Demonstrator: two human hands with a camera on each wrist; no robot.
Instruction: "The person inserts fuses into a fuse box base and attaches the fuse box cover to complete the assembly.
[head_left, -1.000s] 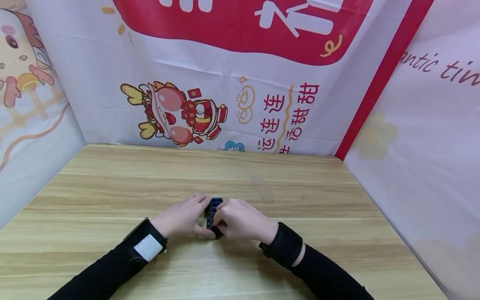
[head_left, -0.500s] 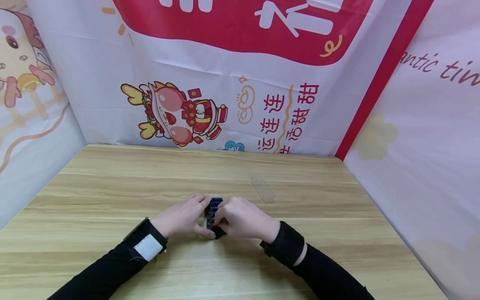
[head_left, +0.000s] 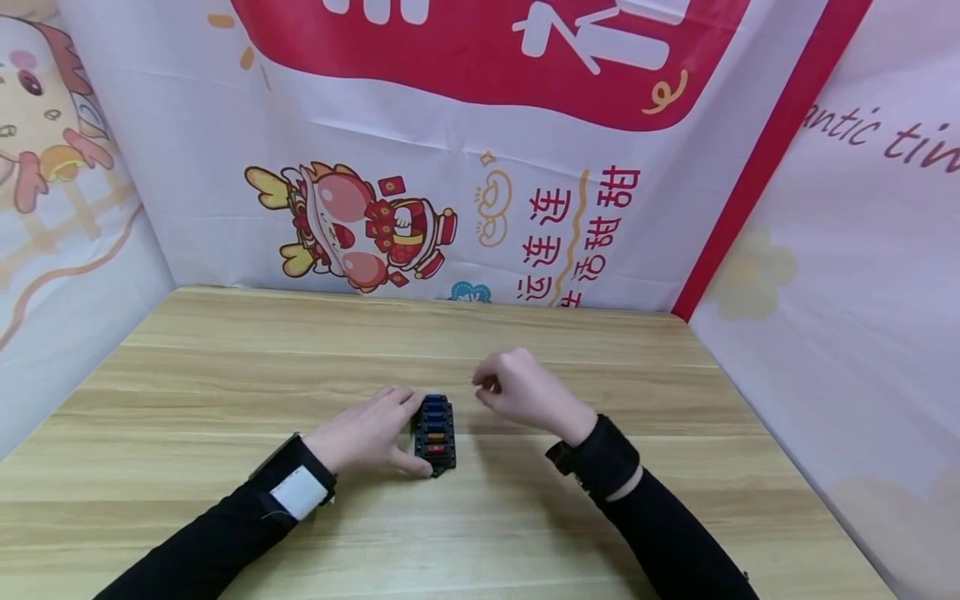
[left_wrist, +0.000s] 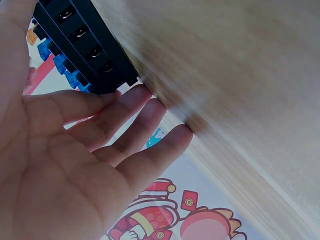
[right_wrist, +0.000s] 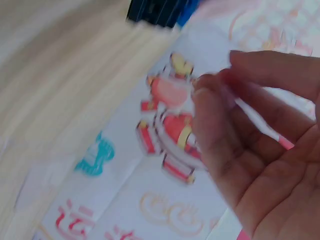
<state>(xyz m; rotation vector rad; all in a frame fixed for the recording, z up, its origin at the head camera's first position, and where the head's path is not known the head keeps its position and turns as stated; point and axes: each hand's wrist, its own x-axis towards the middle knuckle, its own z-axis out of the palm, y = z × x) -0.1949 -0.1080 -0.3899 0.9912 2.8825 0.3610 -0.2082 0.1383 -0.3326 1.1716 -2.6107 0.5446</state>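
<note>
A black fuse box lies lengthwise on the wooden table, holding several blue blade fuses, an orange one and a red one near its close end. My left hand braces it from the left, thumb at the near end and forefinger at the far end. In the left wrist view, the fuse box meets the forefinger while the other fingers spread loosely. My right hand is off to the right, raised, its fingers loosely bent and fingertips apart with nothing seen held.
Flat transparent plastic shows faintly on the table in the right wrist view; my right hand hides that spot in the head view. A printed cloth backdrop rises behind the table's far edge, with cloth walls on both sides.
My right hand has let go at the fuse box and moved up and right, uncovering the orange and red fuses. My left hand stays put.
</note>
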